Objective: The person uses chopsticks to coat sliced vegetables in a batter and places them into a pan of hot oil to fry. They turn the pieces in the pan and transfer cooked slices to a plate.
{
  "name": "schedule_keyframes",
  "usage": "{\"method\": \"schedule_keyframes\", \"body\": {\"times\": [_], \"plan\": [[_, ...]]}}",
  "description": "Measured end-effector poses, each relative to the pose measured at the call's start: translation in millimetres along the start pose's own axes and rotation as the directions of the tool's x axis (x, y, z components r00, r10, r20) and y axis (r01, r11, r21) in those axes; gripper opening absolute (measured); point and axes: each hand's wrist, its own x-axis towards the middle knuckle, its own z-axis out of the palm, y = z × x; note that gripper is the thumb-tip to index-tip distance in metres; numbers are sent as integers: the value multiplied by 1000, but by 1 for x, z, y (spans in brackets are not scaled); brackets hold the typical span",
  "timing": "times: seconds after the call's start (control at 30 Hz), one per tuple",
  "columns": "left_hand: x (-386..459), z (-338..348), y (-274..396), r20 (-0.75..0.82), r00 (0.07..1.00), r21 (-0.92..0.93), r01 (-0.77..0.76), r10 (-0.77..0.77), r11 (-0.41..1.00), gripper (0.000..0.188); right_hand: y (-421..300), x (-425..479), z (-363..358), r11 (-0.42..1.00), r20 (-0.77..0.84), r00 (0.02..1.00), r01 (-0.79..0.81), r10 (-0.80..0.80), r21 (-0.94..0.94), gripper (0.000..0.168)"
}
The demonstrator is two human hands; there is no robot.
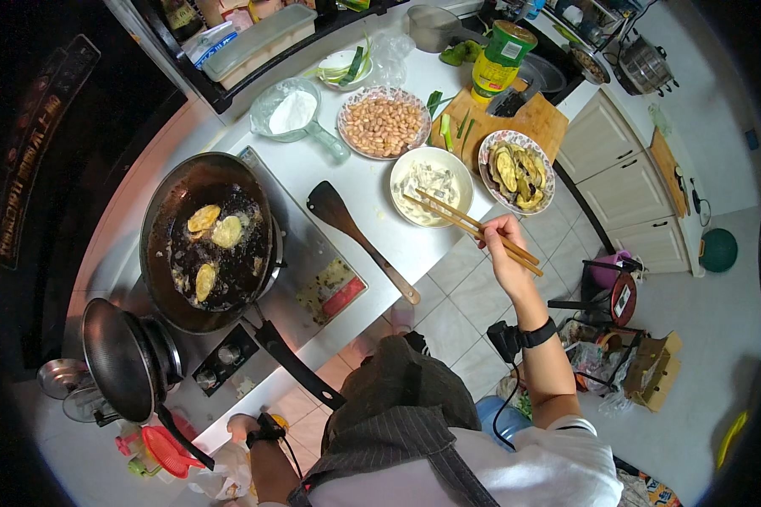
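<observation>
My right hand (pixel 502 248) holds a pair of wooden chopsticks (pixel 475 227), their tips in a white bowl (pixel 398 206) of battered pieces. Beyond the bowl's right side, a patterned plate (pixel 483 184) bears browned, battered slices (pixel 518 170). At the left, several battered pieces (pixel 227 232) sit in bubbling oil in a black wok (pixel 155 279) on the gas stove. A wooden spatula (pixel 348 225) lies on the white counter between wok and bowl. My left hand (pixel 243 427) is low by the counter's front edge, below the wok's handle (pixel 298 367); its fingers are partly hidden.
A plate of peanuts (pixel 383 122), a green dipper of white powder (pixel 293 112) and a bowl of scallions (pixel 345 70) stand behind. A cutting board (pixel 539 117) carries a cleaver (pixel 513 100) and a yellow-green canister (pixel 502 60). A second pan (pixel 117 361) sits at the lower left.
</observation>
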Motion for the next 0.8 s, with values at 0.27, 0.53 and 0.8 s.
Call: {"method": "schedule_keyframes", "body": {"times": [0.27,0.53,0.8], "plan": [[0,-2,1,-28,998,-2,48,-48,999,29,5,15,-1,997,-30,997,65,-66,-30,25],[1,-5,1,-70,993,1,91,-91,996,29,27,17,-5,960,-309,946,-11,101,279,28],[3,-1,-2,-110,986,0,129,-129,992,28,46,9,-13,786,-374,866,-36,333,617,27]]}}
